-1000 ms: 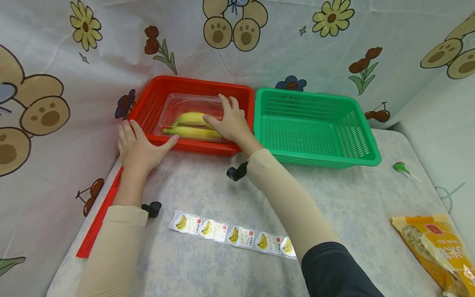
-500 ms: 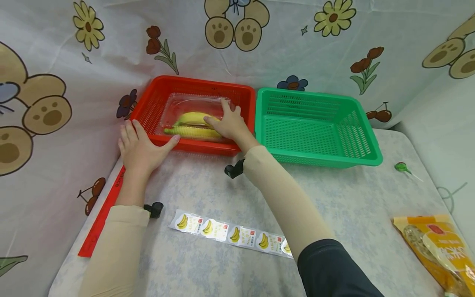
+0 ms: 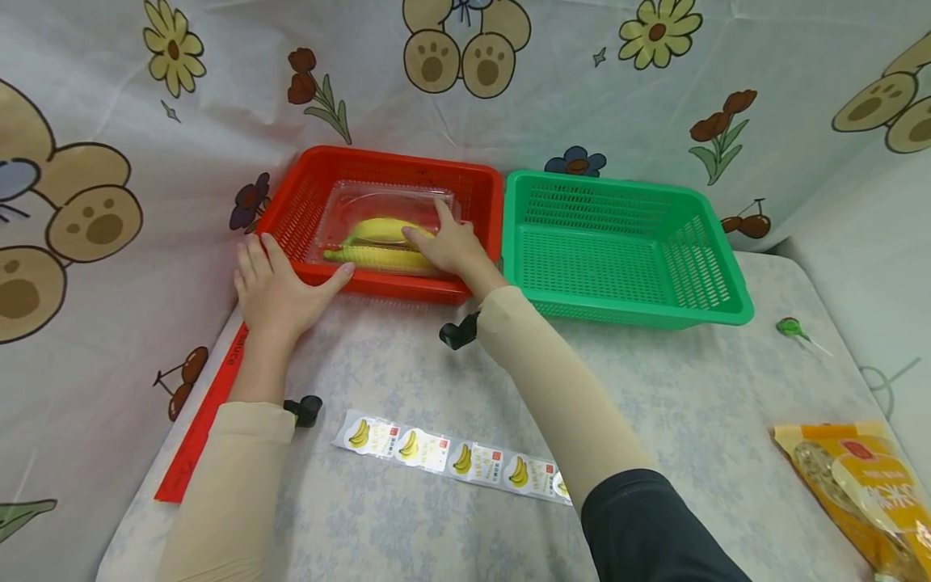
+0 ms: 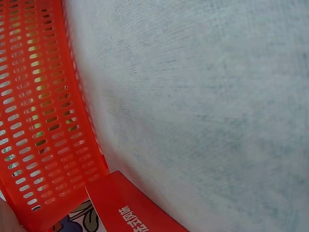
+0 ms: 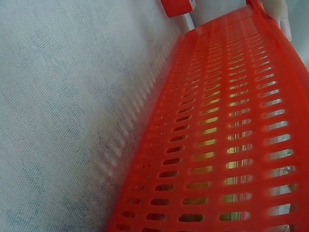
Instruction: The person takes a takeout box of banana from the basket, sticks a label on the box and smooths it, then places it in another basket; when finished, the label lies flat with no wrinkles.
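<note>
In the head view, a clear plastic box (image 3: 349, 212) lies inside the red basket (image 3: 407, 288). A yellow banana (image 3: 385, 231) and a corn cob (image 3: 378, 259) show at the box's front. My right hand (image 3: 457, 245) reaches over the basket's front rim and touches the right end of the box. Its index finger is stretched out and the thumb is spread apart; the other fingertips are partly hidden. The left hand (image 3: 275, 295) rests on the basket's front-left corner, fingers along the left rim and thumb at the front rim. Both wrist views mostly show the slotted basket wall (image 5: 212, 121).
A green basket (image 3: 592, 311) stands against the red one on its right. A strip of banana stickers (image 3: 451, 457) lies in front. At right are a green lollipop (image 3: 789, 326) and a yellow food bag (image 3: 851, 477). A long red box (image 3: 211, 412) lies along the left edge.
My right hand has lowered slightly at the box's right end, its fingers drawing closer together while the index finger stays extended. The left hand holds its place on the basket corner.
</note>
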A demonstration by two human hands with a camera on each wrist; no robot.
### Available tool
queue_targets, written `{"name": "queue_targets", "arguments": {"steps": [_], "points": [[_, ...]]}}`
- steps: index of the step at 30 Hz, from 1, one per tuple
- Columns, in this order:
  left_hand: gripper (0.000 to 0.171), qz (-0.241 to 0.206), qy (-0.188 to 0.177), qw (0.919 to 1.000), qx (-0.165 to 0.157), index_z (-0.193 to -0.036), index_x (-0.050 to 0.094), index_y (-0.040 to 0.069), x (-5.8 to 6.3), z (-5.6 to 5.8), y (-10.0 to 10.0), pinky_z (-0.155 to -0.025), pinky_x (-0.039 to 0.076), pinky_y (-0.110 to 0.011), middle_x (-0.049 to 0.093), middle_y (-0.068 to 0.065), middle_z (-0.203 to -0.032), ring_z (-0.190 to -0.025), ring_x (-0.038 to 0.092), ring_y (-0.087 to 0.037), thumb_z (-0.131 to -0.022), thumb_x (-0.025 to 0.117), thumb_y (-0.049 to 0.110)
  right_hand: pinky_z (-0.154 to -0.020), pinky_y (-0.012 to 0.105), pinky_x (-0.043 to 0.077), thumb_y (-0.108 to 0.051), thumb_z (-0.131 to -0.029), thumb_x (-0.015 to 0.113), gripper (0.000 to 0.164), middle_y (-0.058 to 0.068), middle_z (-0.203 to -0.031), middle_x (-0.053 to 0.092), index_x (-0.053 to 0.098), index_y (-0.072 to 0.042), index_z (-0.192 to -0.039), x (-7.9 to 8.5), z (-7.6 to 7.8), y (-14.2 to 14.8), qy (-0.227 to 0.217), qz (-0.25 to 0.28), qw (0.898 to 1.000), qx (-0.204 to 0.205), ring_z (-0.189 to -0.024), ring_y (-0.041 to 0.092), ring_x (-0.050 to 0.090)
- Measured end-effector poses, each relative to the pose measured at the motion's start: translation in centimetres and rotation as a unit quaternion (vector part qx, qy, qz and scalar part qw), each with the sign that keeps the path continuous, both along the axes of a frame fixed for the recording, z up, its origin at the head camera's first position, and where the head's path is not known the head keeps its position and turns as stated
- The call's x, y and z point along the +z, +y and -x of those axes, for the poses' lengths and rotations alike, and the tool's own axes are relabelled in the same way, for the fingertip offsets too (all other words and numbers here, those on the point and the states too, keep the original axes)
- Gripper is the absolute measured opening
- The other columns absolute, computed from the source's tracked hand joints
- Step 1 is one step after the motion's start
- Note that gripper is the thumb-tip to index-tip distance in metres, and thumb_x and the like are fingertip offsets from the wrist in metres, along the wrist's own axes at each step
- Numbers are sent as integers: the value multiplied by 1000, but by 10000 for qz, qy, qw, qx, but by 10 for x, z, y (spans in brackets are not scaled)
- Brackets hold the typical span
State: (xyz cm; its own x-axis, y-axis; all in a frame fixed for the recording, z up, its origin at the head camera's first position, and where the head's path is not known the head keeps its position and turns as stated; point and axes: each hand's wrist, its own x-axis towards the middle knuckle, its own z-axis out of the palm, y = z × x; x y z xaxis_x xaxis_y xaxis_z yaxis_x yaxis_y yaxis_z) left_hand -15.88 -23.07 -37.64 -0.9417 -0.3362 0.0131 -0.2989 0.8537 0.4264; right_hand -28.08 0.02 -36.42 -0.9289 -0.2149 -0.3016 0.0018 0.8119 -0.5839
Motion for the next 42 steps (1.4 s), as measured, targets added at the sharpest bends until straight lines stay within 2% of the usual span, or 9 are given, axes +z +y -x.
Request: {"name": "queue_targets", "arguments": {"steps": [6, 13, 18, 26, 32, 39, 42], "points": [[129, -33, 11, 10000, 5, -157, -14, 6, -1, 0, 0, -119, 2, -68, -13, -22, -165, -152, -11, -43, -77, 49, 84, -116, 62, 28, -73, -93, 36, 84, 13, -166, 14, -1, -38, -159, 2, 1, 1, -4, 26, 10000, -62, -152, 40, 17], [129, -42, 45, 10000, 0, -157, -14, 5, -1, 0, 0, -119, 2, -67, -12, -22, -165, -152, -11, -43, -77, 49, 84, -118, 63, 21, -64, -99, 36, 74, 8, -169, 5, -1, -43, -158, 0, 5, 2, 8, 369, 9993, -45, -155, 38, 1], [130, 3, -11, 10000, -19, -157, -14, 4, 0, -1, 0, -119, 0, -66, -13, -22, -165, -152, -12, -43, -76, 49, 85, -121, 60, 17, -54, -103, 33, 65, 4, -169, 5, 1, -42, -158, 0, 5, 3, 2, 688, 9976, 9, -155, 37, -3], [131, 7, -9, 10000, -45, -157, -13, 5, 2, -1, 0, -119, 0, -67, -12, -22, -165, -152, -11, -43, -75, 50, 85, -121, 60, 18, -46, -106, 35, 62, 7, -168, 5, 4, -40, -159, 3, 2, 3, 9, 1164, 9931, -114, -155, 37, -2], [131, 4, -22, 10000, -52, -157, -14, 5, 1, 0, -1, -119, 0, -67, -13, -22, -165, -152, -12, -43, -75, 49, 86, -120, 59, 20, -44, -106, 36, 62, 11, -168, 6, 5, -41, -159, 5, -2, 1, 37, 1430, 9894, -249, -155, 35, 2], [131, 10, -21, 10000, -57, -157, -14, 5, 0, 0, -2, -119, 1, -68, -13, -22, -165, -152, -12, -43, -75, 50, 85, -119, 55, 28, -43, -106, 36, 61, 15, -165, 11, 5, -41, -159, 13, -4, 4, 280, 1401, 9895, -235, -150, 34, 19], [131, 14, -32, 10000, -58, -157, -14, 5, 0, 0, -2, -119, 1, -68, -13, -22, -165, -152, -12, -43, -75, 50, 85, -118, 56, 28, -43, -106, 37, 62, 14, -165, 14, 5, -40, -159, 17, -4, 6, 340, 1412, 9890, -290, -149, 32, 20]]}}
